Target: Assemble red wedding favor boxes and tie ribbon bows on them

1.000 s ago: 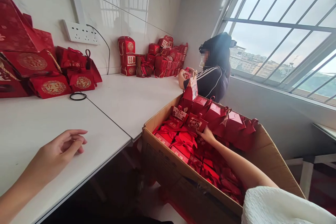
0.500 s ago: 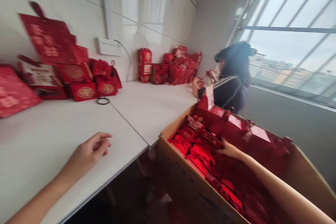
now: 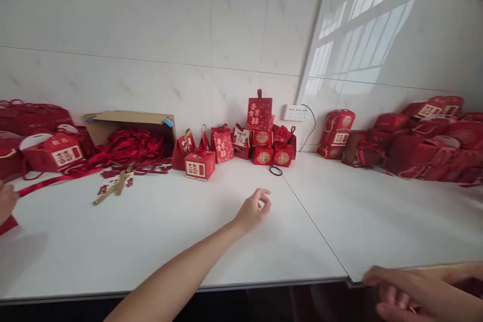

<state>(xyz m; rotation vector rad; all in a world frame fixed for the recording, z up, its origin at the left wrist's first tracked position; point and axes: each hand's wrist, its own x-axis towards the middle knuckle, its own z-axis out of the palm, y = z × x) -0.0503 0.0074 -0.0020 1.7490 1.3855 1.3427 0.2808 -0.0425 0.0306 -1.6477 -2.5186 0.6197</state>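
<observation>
A black ring [image 3: 275, 171] lay flat on the table [image 3: 151, 241] just beyond the left hand [image 3: 252, 209], whose fingers were loosely curled and empty. The right hand [image 3: 407, 292] was too blurred to tell. A tipped cardboard box [image 3: 128, 121] spilled red ribbons [image 3: 124, 146] forward.

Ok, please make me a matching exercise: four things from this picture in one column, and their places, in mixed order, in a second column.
Things
1. ring
2. socket
3. carton
4. right hand

Places
a. on the wall
b. at the near edge of the table, low right
c. at the back left, red ribbons spilling from it
d. flat on the table, just beyond the left hand

Pairs: 1-d, 2-a, 3-c, 4-b
</observation>
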